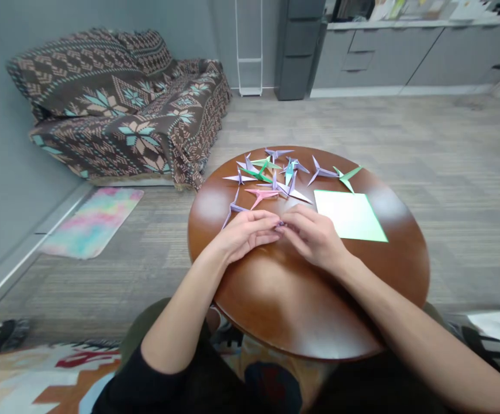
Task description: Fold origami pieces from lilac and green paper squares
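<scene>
My left hand (252, 231) and my right hand (312, 230) meet above the middle of the round wooden table (271, 299). Between their fingertips is a small folded purple paper (280, 224), mostly hidden by the fingers; both hands pinch it. Just beyond my hands lie several folded paper cranes, among them a pink one (262, 194), a green one (258, 174) and a purple one (320, 171). Another purple folded crane (233, 206) rests beside my left hand. To the right of my right hand, white sheets with green edges (348, 215) lie flat.
A sofa under a patterned cover (137, 109) stands at the back left, with a pastel mat (94, 221) on the floor before it. Grey cabinets (379, 57) line the far wall. My legs are under the table's near edge.
</scene>
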A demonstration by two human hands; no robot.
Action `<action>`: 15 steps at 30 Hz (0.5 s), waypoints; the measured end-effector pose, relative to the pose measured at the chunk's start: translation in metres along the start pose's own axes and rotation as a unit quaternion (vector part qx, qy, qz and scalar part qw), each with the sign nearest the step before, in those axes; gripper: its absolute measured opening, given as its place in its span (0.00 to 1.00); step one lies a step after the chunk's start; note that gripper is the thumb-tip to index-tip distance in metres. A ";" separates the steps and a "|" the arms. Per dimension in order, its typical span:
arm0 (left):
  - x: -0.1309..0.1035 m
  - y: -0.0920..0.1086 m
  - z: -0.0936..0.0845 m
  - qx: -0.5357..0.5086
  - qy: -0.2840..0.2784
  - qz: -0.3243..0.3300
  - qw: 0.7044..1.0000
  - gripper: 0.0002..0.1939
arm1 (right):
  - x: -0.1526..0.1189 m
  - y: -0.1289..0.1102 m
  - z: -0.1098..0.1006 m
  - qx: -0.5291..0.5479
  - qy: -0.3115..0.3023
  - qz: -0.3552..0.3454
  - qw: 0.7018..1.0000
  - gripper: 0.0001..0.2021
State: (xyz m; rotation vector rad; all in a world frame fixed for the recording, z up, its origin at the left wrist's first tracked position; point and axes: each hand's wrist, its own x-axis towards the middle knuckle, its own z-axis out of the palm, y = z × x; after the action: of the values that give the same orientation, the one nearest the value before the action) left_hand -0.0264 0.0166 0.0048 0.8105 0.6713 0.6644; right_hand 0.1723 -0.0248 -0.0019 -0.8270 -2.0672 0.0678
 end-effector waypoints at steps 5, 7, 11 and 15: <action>0.000 0.000 -0.002 -0.030 -0.029 -0.020 0.999 0.19 | 0.001 -0.002 0.000 -0.012 -0.018 -0.010 1.000 0.10; 0.000 -0.001 -0.002 -0.038 -0.023 -0.027 0.999 0.18 | 0.001 -0.003 0.000 -0.023 -0.020 -0.003 1.000 0.11; 0.001 -0.002 -0.002 -0.045 -0.013 -0.039 0.998 0.18 | -0.001 -0.004 0.000 -0.039 -0.018 0.012 0.999 0.11; 0.000 0.000 -0.002 -0.045 -0.034 -0.046 0.997 0.22 | 0.000 -0.006 0.000 -0.028 -0.007 0.019 0.999 0.11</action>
State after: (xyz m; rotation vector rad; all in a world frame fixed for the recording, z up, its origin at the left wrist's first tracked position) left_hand -0.0279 0.0169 0.0039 0.7104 0.6096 0.5770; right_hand 0.1696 -0.0294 -0.0001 -0.9030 -2.0757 0.0360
